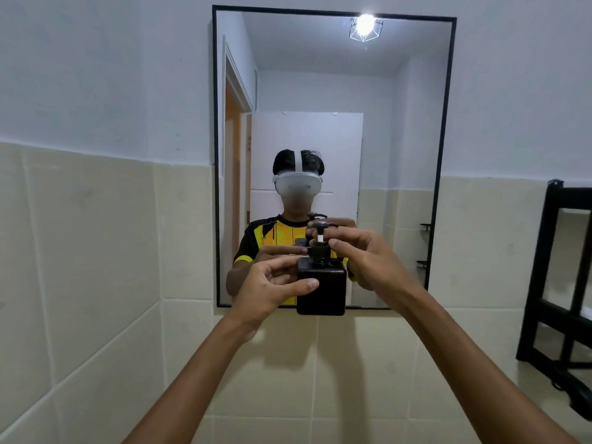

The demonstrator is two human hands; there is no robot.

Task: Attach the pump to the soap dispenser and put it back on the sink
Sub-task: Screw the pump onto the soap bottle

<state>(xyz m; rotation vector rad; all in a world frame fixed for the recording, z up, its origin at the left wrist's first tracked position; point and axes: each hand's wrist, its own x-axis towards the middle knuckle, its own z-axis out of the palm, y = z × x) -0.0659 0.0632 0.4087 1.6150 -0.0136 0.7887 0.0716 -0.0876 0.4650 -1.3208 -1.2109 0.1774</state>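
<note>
A square black soap dispenser (322, 291) is held up in front of the mirror at chest height. My left hand (272, 285) grips its left side, thumb across the front. A dark pump (320, 240) with a white stem sits in the bottle's neck. My right hand (365, 251) pinches the pump's collar from the right. The sink is out of view.
A black-framed mirror (447, 123) hangs on the wall straight ahead and reflects a person in a headset and my hands. Beige tiles cover the lower wall. A black metal rack (557, 283) stands at the right edge.
</note>
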